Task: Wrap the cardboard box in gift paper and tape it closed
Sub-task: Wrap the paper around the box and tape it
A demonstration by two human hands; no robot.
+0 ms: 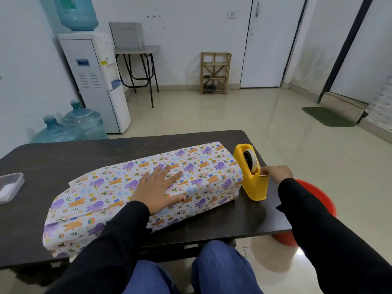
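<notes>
A long box covered in white gift paper [101,187] with purple and orange cartoon prints lies diagonally across the dark table [53,158]. My left hand [158,185] rests flat on top of it, fingers spread, pressing on the paper seam. A yellow tape dispenser [251,177] stands just right of the box's far end. My right hand [275,172] pinches the tape end at the dispenser's cutter. The cardboard itself is hidden under the paper.
A clear plastic container [10,185] sits at the table's left edge. A red bucket [316,202] stands on the floor by the table's right side. Water jugs [70,128] and a water dispenser [95,81] stand beyond the table to the left.
</notes>
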